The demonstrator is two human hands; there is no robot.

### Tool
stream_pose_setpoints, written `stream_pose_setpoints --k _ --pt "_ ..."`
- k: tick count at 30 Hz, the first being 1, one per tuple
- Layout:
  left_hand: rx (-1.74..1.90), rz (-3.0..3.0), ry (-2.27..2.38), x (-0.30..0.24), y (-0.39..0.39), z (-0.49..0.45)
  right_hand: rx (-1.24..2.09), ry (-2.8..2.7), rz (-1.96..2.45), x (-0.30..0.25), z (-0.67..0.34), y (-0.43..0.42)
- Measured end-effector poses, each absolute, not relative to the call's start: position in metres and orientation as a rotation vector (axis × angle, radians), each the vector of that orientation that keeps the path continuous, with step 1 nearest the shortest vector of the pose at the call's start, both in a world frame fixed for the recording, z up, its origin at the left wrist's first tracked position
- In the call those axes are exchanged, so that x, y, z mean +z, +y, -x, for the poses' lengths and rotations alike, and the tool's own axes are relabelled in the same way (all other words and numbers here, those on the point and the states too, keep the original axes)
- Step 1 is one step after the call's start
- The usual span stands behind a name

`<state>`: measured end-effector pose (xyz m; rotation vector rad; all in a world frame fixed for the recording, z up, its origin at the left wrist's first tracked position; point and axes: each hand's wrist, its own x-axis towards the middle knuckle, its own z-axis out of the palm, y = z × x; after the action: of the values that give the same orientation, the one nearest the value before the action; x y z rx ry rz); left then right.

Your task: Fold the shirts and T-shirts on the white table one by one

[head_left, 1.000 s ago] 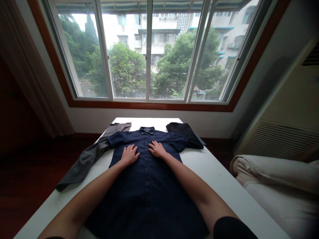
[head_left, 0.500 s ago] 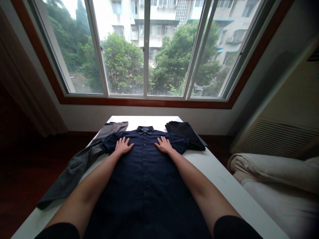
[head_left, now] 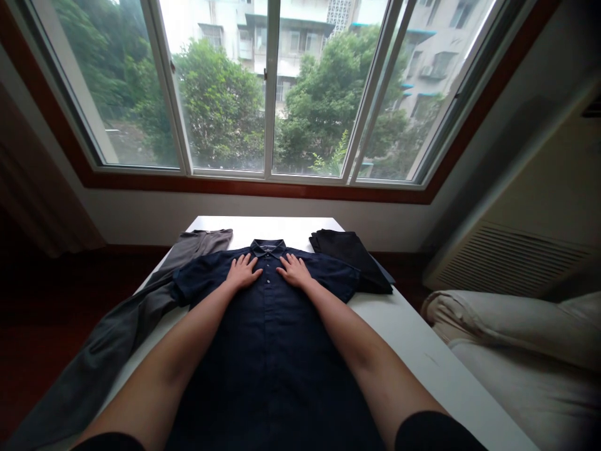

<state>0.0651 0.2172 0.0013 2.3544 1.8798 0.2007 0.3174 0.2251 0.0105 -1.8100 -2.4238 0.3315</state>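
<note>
Shirt: navy-blue short-sleeved button shirt, woven cloth (head_left: 267,351), lies front side up on the white flat-topped table (head_left: 399,338), directly under both hands.
Axis: its long axis runs from the collar (head_left: 267,248) at far end (window side) twd the person; lower end cut by pic edge.
L hand (head_left: 243,272): palm down on upper chest, fingers moderately spread, pointing twd the collar's L side; nothing gripped.
R hand (head_left: 295,272): same pose on R side of the button line, fingers a bit apart, no cloth pinched.
Nearer hand: neither clearly; both abt equally near the collar, just below it.
Look: cloth mostly flat, front closed, small pale buttons near the neck, sleeves spread outwd; lower part too dark for details.
Neighbours: grey long cloth garment (head_left: 113,338) by L sleeve; black folded cloth garment (head_left: 352,260) by R sleeve.
</note>
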Motion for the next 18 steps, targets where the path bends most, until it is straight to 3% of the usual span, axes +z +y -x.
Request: stream_pose_setpoints --k 7,11,18 --pt "0.151 -2.239 2.083 0.001 0.236 -0.019 0.260 -2.318 1.937 0.013 -0.364 0.236" --pt "0.157 -2.315 2.059 0.003 0.217 -0.010 0.048 -2.303 1.831 0.029 -0.394 0.215" --pt "0.301 -2.601 1.703 0.017 0.162 -0.079 -0.179 -1.844 2.110 0.063 -0.478 0.162"
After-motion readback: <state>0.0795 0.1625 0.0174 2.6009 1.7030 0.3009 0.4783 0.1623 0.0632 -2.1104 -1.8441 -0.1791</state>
